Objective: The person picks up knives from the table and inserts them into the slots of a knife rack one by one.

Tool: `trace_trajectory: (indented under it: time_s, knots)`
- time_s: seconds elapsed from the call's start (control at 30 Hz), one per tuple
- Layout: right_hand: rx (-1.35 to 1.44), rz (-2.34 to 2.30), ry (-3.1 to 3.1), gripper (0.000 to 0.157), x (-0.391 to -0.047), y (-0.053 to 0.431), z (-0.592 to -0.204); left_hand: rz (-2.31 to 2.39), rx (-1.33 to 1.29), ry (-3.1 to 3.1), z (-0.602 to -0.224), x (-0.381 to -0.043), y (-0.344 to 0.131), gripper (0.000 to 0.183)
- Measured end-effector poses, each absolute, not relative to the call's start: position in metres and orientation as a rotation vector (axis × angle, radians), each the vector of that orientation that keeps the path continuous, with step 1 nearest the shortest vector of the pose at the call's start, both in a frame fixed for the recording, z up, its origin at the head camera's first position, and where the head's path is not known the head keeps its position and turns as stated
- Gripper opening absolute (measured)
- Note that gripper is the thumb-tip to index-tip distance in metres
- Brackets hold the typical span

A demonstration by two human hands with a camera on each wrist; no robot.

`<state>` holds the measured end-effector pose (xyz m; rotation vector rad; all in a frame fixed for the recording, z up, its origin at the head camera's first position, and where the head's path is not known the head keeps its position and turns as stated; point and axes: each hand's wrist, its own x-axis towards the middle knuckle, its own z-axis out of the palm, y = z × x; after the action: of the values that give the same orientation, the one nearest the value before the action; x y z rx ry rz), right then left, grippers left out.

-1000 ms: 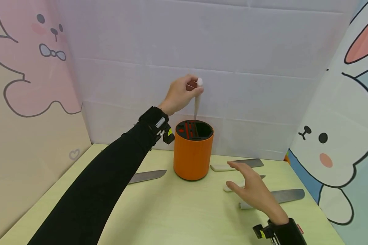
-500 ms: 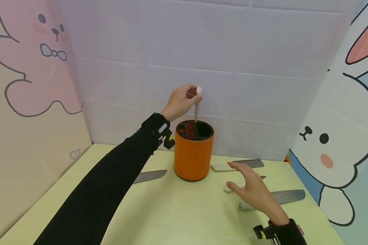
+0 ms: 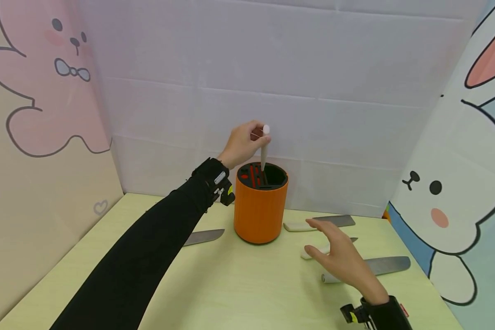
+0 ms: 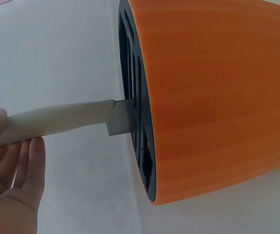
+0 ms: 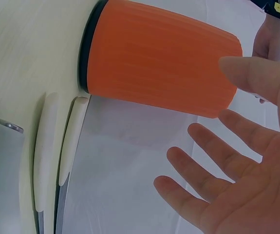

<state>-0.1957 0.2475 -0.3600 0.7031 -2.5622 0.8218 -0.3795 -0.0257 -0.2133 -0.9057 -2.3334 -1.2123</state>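
My left hand (image 3: 242, 144) pinches the end of a knife's pale handle (image 4: 62, 120) above an orange knife block (image 3: 259, 213). In the left wrist view, most of the blade is hidden inside a slot in the block's black top (image 3: 251, 176); only a short stretch by the handle (image 4: 119, 118) shows. My right hand (image 3: 344, 256) hangs with fingers spread over the right side of the table, holding nothing. Near it lie a cleaver (image 3: 340, 220), a small knife (image 3: 309, 253) and a wide-bladed knife (image 3: 387, 264), partly covered by the hand in the head view.
Another knife's blade (image 3: 204, 236) lies left of the block, its handle hidden by my left sleeve (image 3: 148, 256). A pale wall sheet (image 3: 169, 114) stands close behind the block. The table (image 3: 231, 293) is pale yellow.
My left hand has moved down with the knife, whose blade has sunk into the block until the handle is close to the top. The right hand has stayed in place.
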Motion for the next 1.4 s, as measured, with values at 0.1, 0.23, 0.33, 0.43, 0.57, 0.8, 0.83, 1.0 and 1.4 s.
trace_trajectory:
  time_s: [0.1,0.23,0.33,0.43,0.57,0.8,0.83,1.0,1.4]
  knots:
    - [0.701,0.822,-2.562,0.063,-0.196,0.248,-0.36,-1.221,-0.903,-2.339,-0.216,-0.379,-0.026,0.032]
    - [0.703,0.82,-2.559,0.062,-0.196,0.247,-0.36,-1.214,-0.907,-2.347,-0.22,-0.379,-0.026,0.032]
    - [0.7,0.818,-2.56,0.063,-0.196,0.246,-0.36,-1.207,-0.912,-2.35,-0.221,-0.379,-0.026,0.033]
    - [0.696,0.817,-2.562,0.063,-0.195,0.246,-0.359,-1.206,-0.912,-2.351,-0.222,-0.379,-0.026,0.033]
    - [0.699,0.818,-2.562,0.063,-0.195,0.246,-0.359,-1.209,-0.9,-2.353,-0.224,-0.38,-0.027,0.033]
    - [0.696,0.817,-2.564,0.063,-0.195,0.247,-0.36,-1.209,-0.895,-2.353,-0.227,-0.382,-0.025,0.033]
    - [0.697,0.819,-2.563,0.063,-0.195,0.247,-0.36,-1.208,-0.892,-2.356,-0.227,-0.382,-0.025,0.033]
    - [0.701,0.817,-2.563,0.063,-0.196,0.247,-0.36,-1.213,-0.878,-2.379,-0.228,-0.382,-0.026,0.034]
    - [0.701,0.815,-2.567,0.063,-0.195,0.248,-0.36,-1.253,-0.841,-2.433,-0.23,-0.382,-0.027,0.043]
